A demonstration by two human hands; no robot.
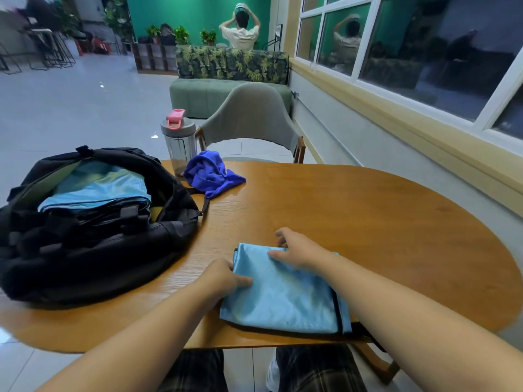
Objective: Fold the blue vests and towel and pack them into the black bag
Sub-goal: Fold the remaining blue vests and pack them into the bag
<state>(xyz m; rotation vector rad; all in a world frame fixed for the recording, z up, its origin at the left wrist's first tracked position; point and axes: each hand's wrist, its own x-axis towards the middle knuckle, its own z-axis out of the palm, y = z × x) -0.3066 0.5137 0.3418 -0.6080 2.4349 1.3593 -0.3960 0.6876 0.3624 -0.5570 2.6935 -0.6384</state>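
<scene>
Black bag (pixel 93 244): one, lying at the left of the bench (pixel 368 210), its top gaping open toward the camera.
Packed cloth (pixel 96 190): one light blue folded piece shows inside the open bag; whether more lies under it I cannot tell.
Bottle (pixel 179 142): one, clear with a pink cap, standing upright just behind the bag at the far edge of the bench.
Dark blue cloth (pixel 210 175): one crumpled heap, unfolded, beside the bottle and touching the bag's strap; vest or towel cannot be told from here.
Left hand (pixel 223 277): grasping the left edge of the light blue vest (pixel 283 292), fingers curled on top of the fabric near its fold.
Light blue vest: one on the bench, folded into a flat rectangle with a dark trim along its right edge, lying at the near edge in front of the person.
Right hand (pixel 300 250): pressing the far edge of the same vest, fingers bent over it and pinching the cloth.
Step in hand: the fold on this vest looks finished or nearly so, and both hands are placed to lift it.
Next move: likely carry it left into the bag on top of the packed cloth, keeping the fold flat.
Left to do: the dark blue heap looks not yet folded or packed.
</scene>
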